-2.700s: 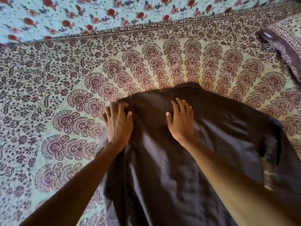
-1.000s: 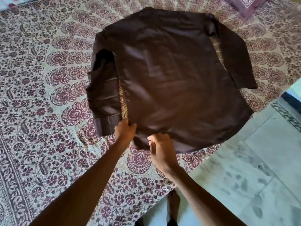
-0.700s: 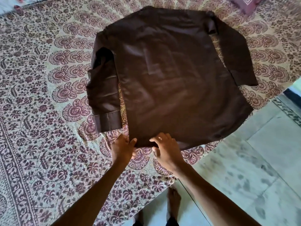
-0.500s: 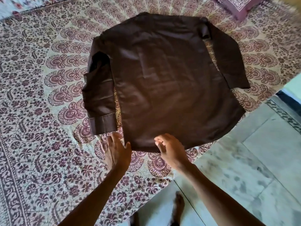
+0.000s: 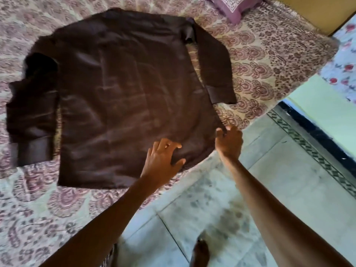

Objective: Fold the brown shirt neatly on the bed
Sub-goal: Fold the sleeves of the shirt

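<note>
The brown shirt [image 5: 123, 101] lies spread flat, back up, on the patterned bed sheet [image 5: 269, 60], collar at the far side and hem toward me. One sleeve lies along its left side [image 5: 32, 112], the other along its right side [image 5: 213, 64]. My left hand [image 5: 161, 158] rests on the hem with its fingers spread. My right hand [image 5: 229, 141] is at the hem's right corner, near the bed's edge, thumb and fingers pinching the cloth there. The picture is a little blurred.
A purple pillow [image 5: 237, 6] lies at the far right of the bed. The bed's edge runs diagonally past my hands. Below it are the tiled floor [image 5: 279, 180] and my foot [image 5: 200, 251]. A floral cloth [image 5: 344, 60] shows at the right edge.
Both hands have slid right along the hem from its left part. The left hand now lies flat on the shirt and the right has reached the right corner. My view has shifted.
</note>
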Available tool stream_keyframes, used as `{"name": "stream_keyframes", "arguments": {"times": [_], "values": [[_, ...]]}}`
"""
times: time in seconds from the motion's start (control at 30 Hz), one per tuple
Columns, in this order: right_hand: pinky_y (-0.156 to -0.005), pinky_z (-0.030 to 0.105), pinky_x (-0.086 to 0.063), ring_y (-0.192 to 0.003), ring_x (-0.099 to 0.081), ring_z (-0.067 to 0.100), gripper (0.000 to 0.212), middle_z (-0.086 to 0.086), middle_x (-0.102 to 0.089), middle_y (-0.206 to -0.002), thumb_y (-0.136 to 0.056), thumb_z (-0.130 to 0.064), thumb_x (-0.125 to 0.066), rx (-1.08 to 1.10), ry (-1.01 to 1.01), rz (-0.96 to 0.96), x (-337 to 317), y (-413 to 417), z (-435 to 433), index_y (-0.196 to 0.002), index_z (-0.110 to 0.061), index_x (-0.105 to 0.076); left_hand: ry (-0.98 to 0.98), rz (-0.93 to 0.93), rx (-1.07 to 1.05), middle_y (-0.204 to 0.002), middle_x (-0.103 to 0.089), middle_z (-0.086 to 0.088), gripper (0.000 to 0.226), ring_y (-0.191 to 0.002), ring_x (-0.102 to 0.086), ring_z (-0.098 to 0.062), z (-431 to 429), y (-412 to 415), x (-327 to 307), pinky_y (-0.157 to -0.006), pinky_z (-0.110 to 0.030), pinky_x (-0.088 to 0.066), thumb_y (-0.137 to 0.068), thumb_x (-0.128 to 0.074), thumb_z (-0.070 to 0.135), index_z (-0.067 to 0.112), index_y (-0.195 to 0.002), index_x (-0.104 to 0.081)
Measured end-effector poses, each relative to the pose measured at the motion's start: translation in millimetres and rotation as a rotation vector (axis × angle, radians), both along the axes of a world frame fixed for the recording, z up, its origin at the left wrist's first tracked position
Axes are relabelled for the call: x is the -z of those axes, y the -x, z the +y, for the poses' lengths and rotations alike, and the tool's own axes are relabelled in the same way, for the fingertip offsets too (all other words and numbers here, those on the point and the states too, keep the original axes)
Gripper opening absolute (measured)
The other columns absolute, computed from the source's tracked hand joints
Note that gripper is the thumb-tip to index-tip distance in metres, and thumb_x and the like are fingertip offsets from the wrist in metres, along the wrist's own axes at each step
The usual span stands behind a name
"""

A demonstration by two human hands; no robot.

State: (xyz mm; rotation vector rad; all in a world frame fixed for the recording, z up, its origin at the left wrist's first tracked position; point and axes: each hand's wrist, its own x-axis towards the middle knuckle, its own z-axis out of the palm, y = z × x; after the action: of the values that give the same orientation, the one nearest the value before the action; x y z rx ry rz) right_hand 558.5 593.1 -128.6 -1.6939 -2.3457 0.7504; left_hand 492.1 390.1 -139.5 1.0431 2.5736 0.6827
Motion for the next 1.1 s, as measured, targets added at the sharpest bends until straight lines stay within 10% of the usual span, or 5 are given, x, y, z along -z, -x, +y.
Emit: {"name": "stream_keyframes", "arguments": {"times": [0.53, 0.8, 1.1], "values": [[-0.077, 0.034, -0.046, -0.1, -0.063, 0.031, 0.012, 0.007, -0.069, -0.102, -0.086, -0.024, -0.06, -0.035, 0.171, 0.038, -3.6, -18.5, 58.5, -0.093, -0.015, -0.062, 0.031, -0.229, -0.152, -0.071, -0.062, 0.007, 0.013, -0.068, -0.062, -0.021, 66.3, -44.6, -4.7, -0.066, -0.035, -0.054, -0.078, -0.053, 0.026, 0.028, -0.09, -0.058], [-0.079, 0.034, -0.052, -0.094, -0.067, 0.028, 0.018, 0.009, -0.071, -0.101, -0.082, -0.014, -0.062, -0.103, 0.14, 0.214, -10.1, 24.0, 119.8, -0.1, -0.013, -0.065, -0.025, -0.123, -0.199, -0.104, -0.063, 0.006, 0.018, -0.091, -0.066, -0.021, 109.7, 32.4, -11.3, -0.074, -0.035, -0.055, -0.084, -0.062, 0.02, 0.027, -0.1, -0.065], [-0.089, 0.045, -0.05, -0.113, -0.055, 0.035, 0.06, 0.015, -0.056, -0.122, -0.076, -0.046, -0.07, -0.061, 0.108, 0.04, -21.8, 134.4, 188.1, -0.121, -0.012, -0.051, -0.012, -0.132, -0.195, -0.111, -0.058, 0.002, 0.024, -0.102, -0.06, -0.023, 205.2, 147.5, -25.9, -0.08, -0.041, -0.054, -0.084, -0.063, 0.019, 0.025, -0.107, -0.063]]}}
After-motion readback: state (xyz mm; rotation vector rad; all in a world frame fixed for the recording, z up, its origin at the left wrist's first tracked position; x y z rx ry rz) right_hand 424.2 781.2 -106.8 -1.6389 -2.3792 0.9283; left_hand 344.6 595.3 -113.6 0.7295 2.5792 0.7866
